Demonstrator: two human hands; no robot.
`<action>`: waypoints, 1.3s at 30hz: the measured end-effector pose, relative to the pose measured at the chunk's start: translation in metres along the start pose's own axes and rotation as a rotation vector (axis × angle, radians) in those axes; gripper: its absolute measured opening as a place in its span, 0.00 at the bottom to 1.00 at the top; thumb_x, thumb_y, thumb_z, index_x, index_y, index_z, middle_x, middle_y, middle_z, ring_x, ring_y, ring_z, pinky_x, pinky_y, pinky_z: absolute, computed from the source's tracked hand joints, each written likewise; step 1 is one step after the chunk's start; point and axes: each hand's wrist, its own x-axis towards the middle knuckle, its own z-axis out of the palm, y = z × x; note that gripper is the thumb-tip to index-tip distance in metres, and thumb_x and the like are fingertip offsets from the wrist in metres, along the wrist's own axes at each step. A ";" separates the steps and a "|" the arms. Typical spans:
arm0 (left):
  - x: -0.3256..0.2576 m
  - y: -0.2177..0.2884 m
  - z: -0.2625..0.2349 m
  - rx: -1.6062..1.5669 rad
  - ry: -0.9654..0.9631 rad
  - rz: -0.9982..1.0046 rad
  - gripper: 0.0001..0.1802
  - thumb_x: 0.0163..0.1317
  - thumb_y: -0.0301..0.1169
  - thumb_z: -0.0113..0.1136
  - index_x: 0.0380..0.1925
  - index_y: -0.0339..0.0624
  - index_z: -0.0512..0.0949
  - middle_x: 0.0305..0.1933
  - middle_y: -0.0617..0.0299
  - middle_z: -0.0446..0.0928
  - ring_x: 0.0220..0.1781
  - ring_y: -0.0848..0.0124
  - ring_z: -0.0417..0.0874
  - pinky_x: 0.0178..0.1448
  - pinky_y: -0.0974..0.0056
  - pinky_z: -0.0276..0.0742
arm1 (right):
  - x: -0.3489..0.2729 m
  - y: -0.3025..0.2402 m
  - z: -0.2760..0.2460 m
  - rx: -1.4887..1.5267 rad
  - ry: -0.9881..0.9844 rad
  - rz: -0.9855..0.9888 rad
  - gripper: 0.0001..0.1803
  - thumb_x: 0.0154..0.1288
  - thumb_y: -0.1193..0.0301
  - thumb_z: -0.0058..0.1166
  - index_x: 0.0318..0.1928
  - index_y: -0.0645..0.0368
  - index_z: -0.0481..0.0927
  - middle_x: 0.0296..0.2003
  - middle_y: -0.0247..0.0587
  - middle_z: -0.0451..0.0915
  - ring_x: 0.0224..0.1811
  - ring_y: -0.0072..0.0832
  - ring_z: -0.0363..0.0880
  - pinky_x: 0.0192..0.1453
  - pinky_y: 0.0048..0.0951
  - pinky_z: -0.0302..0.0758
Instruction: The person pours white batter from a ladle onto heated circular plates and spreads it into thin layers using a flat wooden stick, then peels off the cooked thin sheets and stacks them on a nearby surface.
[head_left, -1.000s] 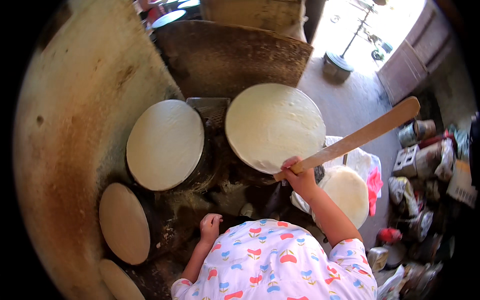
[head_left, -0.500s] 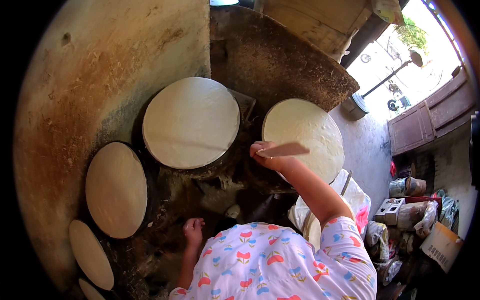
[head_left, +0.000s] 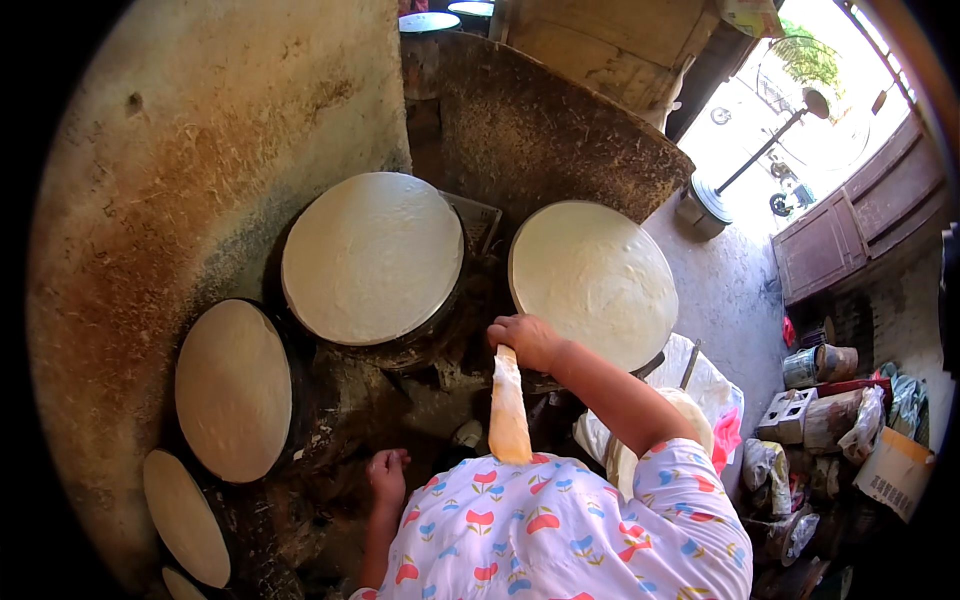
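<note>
My right hand (head_left: 525, 340) grips one end of a flat wooden spatula (head_left: 508, 410), which points back toward my patterned shirt. Pale, wet-looking residue coats the spatula near the grip. That hand is at the near edge of the right round griddle, whose top is covered by a pale layer of batter (head_left: 594, 285). Another round griddle with a pale batter sheet (head_left: 372, 260) stands to its left. Low beside my body, my left hand (head_left: 387, 472) is loosely curled with nothing visible in it.
More covered round griddles curve down the left side, including an oval-looking pale sheet (head_left: 233, 390). A stained wall (head_left: 230, 130) and a curved brown partition (head_left: 560, 120) rise behind. At right are white plastic sheeting (head_left: 725, 385), concrete blocks (head_left: 785, 415), a cardboard box (head_left: 893, 475) and a pedestal stand (head_left: 708, 205).
The spatula has swung from pointing right over the right griddle to pointing toward my body. My right hand has moved slightly nearer. My left hand stays low, and the view has shifted slightly.
</note>
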 end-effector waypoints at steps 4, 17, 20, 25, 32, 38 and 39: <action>-0.012 -0.006 0.003 -0.060 0.020 0.052 0.09 0.64 0.25 0.51 0.31 0.32 0.80 0.28 0.56 0.82 0.28 0.72 0.80 0.34 0.67 0.76 | -0.031 -0.009 0.001 -0.008 -0.027 0.012 0.08 0.53 0.69 0.54 0.33 0.56 0.72 0.32 0.46 0.74 0.37 0.48 0.76 0.39 0.45 0.73; 0.005 -0.071 0.033 0.623 -0.222 0.541 0.09 0.52 0.33 0.54 0.29 0.46 0.81 0.36 0.57 0.80 0.39 0.58 0.80 0.41 0.56 0.76 | -0.192 -0.004 0.001 -0.014 0.139 0.286 0.06 0.52 0.71 0.56 0.32 0.54 0.74 0.30 0.42 0.77 0.36 0.45 0.78 0.40 0.42 0.75; 0.010 -0.067 0.044 0.581 -0.249 0.592 0.08 0.51 0.34 0.54 0.28 0.47 0.81 0.35 0.57 0.79 0.39 0.57 0.79 0.41 0.54 0.75 | -0.215 -0.013 0.005 -0.060 0.113 0.551 0.05 0.56 0.72 0.53 0.34 0.55 0.76 0.31 0.46 0.79 0.37 0.46 0.79 0.40 0.44 0.75; 0.032 -0.035 0.071 0.681 -0.374 0.835 0.04 0.51 0.32 0.54 0.23 0.47 0.77 0.28 0.56 0.74 0.32 0.58 0.75 0.35 0.54 0.71 | -0.266 -0.036 0.007 0.030 0.139 0.970 0.06 0.57 0.66 0.54 0.34 0.53 0.78 0.29 0.48 0.81 0.35 0.48 0.80 0.40 0.45 0.75; 0.020 0.043 0.118 0.857 -0.367 0.995 0.04 0.56 0.27 0.49 0.26 0.45 0.75 0.28 0.56 0.72 0.32 0.61 0.74 0.35 0.56 0.71 | -0.325 -0.061 0.030 -0.089 0.294 1.037 0.07 0.57 0.70 0.53 0.37 0.53 0.80 0.27 0.49 0.82 0.31 0.46 0.81 0.36 0.46 0.75; -0.029 0.001 0.108 0.533 -0.493 0.614 0.08 0.60 0.27 0.50 0.25 0.42 0.78 0.26 0.55 0.75 0.29 0.64 0.74 0.34 0.59 0.72 | -0.326 -0.061 0.050 0.052 0.434 0.967 0.14 0.53 0.72 0.55 0.43 0.50 0.80 0.22 0.48 0.78 0.25 0.48 0.79 0.32 0.43 0.74; -0.040 0.004 0.103 0.497 -0.467 0.573 0.10 0.58 0.28 0.52 0.22 0.40 0.80 0.23 0.51 0.77 0.26 0.63 0.76 0.32 0.58 0.72 | -0.325 -0.055 0.055 0.095 0.474 0.919 0.15 0.52 0.73 0.55 0.43 0.51 0.80 0.22 0.48 0.77 0.24 0.46 0.78 0.31 0.42 0.73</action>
